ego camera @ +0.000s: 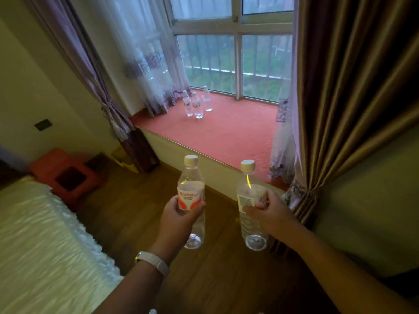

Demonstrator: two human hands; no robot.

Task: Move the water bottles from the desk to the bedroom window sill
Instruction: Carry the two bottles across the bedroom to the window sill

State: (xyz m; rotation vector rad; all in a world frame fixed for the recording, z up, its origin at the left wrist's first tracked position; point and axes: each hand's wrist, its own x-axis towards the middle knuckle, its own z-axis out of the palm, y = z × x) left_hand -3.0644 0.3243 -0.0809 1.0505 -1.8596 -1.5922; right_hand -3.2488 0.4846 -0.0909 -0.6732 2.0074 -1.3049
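We carry a water bottle in each hand. Our left hand [179,219] curls thumb and fingers round the red-and-white label of the first water bottle [191,189], which stands upright with its white cap above the grip and its clear base below it. Our right hand [269,214] grips the second water bottle [248,193] at its label in the same way, to the right of the first and apart from it.

Ahead of both grips lies the red-padded window sill [226,137]. Three more water bottles [197,106] stand upright on it in a close group, well beyond our hands.

Below the grips is wooden floor [215,275]. A white-covered bed [45,241] lies left of the left grip, and a tied brown curtain [351,109] hangs right of the right one. A white wristband [154,262] sits behind the left grip.
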